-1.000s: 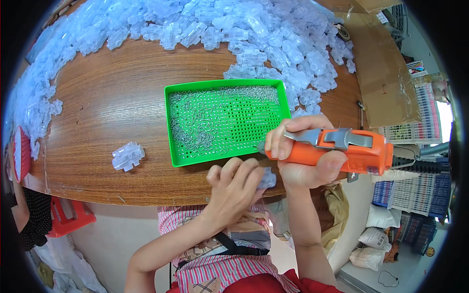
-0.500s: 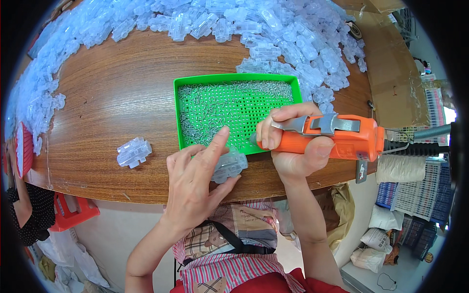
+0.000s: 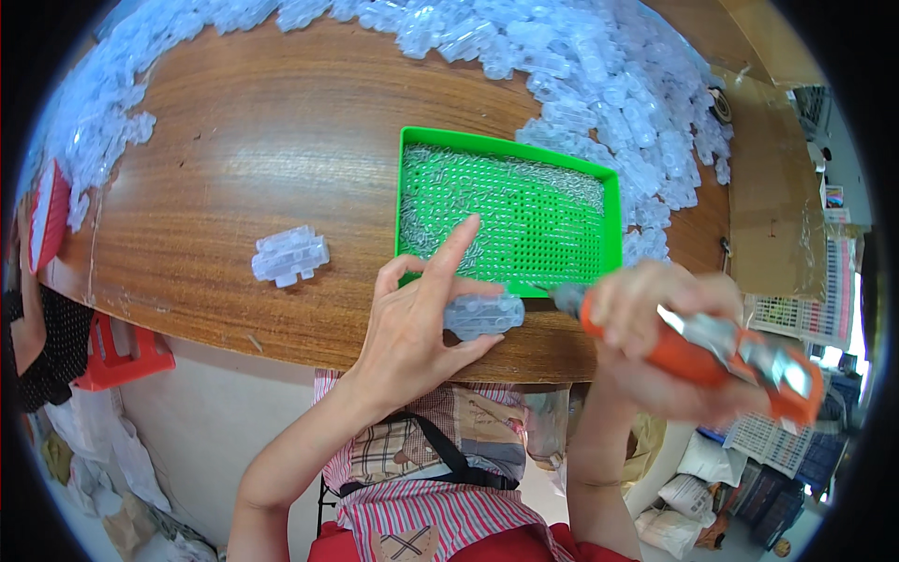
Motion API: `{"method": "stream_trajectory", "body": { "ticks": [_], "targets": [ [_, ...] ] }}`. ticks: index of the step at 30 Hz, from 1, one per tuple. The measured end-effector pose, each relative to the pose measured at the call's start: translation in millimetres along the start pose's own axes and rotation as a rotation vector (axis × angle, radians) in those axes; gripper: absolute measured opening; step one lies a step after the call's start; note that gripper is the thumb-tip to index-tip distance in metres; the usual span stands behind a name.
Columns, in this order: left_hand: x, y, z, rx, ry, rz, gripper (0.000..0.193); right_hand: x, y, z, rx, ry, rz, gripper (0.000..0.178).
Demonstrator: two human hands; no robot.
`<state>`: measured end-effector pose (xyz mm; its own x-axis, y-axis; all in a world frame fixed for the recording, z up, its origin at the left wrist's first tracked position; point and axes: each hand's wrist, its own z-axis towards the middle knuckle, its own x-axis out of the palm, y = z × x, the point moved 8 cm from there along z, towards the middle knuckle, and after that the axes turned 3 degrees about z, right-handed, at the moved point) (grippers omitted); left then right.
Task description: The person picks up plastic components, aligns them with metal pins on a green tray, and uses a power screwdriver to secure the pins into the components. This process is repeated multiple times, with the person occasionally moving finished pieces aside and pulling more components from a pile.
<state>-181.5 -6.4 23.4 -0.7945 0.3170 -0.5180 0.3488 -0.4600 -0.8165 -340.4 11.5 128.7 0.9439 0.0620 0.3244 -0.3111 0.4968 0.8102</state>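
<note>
Part point(image 3: 485, 318), clear plastic, is in the L hand point(image 3: 412, 314), near the front edge of the table point(image 3: 215, 169), touching or just beside the near wall of the green tray point(image 3: 613, 225), can't tell which. L grip: thumb on the near side, other fingers behind; index sticks out over the tray. R hand point(image 3: 637, 323) is wrapped round the orange driver point(image 3: 688, 358), both blurred; its tip points L, by the tray's near rim & apart from the part, so prob. no driving under way rn.

Progress: can't tell if any screws point(image 3: 431, 187) are in the held part, too small to see. Tray has lots of screws, thickest along L & far sides, w/ bare holes showing mid-R. 1 loose part point(image 3: 290, 256) sits alone on the table's L; done or not, unclear. Big heap point(image 3: 599, 75) of similar parts runs along far side & R; if undone, most work's left, but finished vs. unfinished doesn't show.
</note>
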Motion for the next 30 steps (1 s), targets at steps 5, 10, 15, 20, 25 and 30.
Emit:
{"method": "stream_trajectory", "body": {
  "ticks": [5,10,15,20,25,30],
  "targets": [
    [2.3,3.2,1.2,-0.017,0.004,-0.036,0.104,42.2,13.1,-6.0,-0.057,0.201,-0.116,0.076],
    [2.2,3.6,-0.3,-0.031,0.004,-0.065,0.094,49.8,4.9,-10.8,-0.052,0.221,-0.142,0.077],
    [2.4,5.4,-2.9,-0.038,-0.009,-0.065,0.088,53.6,-5.4,-13.6,-0.039,0.235,-0.169,0.079],
    [2.9,3.1,-1.1,-0.015,-0.032,-0.075,0.084,56.9,-11.0,-14.6,-0.01,0.245,-0.169,0.079],
    [0.0,3.2,1.8,-0.002,-0.044,-0.088,0.078,64.3,-13.9,-14.5,-0.06,0.271,-0.213,0.079],
    [-2.1,2.4,-0.7,0.031,-0.059,-0.066,0.071,67.6,-17.7,-11.3,-0.031,0.318,-0.206,0.083]
  ]
}}
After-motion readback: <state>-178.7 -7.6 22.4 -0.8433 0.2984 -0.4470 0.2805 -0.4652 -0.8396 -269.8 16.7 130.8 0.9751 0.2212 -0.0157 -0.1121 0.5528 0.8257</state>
